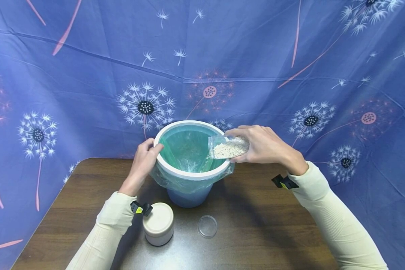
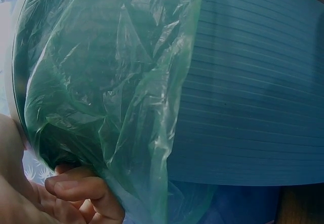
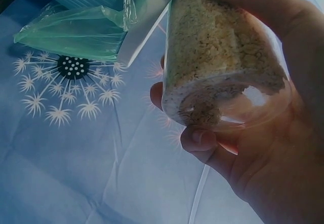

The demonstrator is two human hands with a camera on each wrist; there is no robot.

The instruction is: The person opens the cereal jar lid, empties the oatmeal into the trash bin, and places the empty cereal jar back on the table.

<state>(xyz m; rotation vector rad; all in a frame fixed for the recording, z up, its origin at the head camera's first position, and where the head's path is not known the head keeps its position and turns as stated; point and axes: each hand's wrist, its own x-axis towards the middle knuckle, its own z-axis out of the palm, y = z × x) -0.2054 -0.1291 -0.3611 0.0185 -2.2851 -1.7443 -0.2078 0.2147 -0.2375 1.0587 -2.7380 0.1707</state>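
A blue trash bin with a white rim stands on the table, lined with a thin green plastic bag folded over the outside. My left hand grips the left side of the rim, thumb over the top and fingers curled beneath it. On the right side, my right hand holds a clear plastic jar of pale, oat-like flakes. The jar lies tilted on its side, its open mouth over the inside of the bin. A few flakes show against the bag below the mouth.
In front of the bin, a cream lidded canister stands close to the left wrist. A clear round lid lies to its right on the brown wooden table. Blue cloth with dandelion prints hangs behind.
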